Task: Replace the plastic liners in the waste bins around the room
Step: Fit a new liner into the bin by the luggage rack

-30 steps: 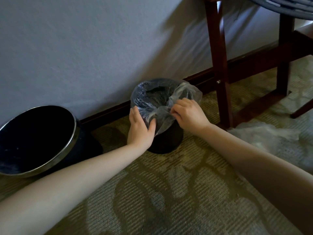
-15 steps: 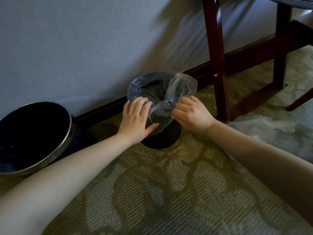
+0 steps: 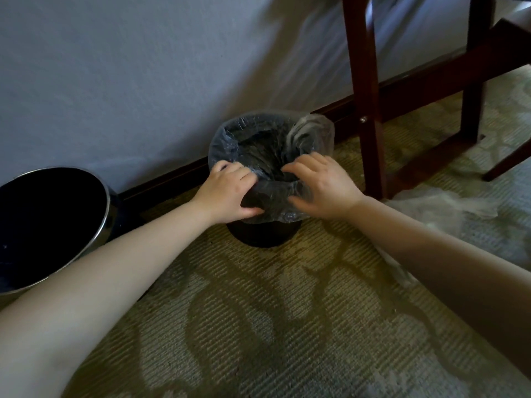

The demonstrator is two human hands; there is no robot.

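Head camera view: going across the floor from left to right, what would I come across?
From the left: large steel-rimmed bin → left hand → small black bin with its clear liner → right hand → dark wooden furniture leg → loose crumpled plastic.

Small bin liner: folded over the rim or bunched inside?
Folded over most of the rim. The liner wraps the bin outside at left and front; a loose bunch sticks up back right.
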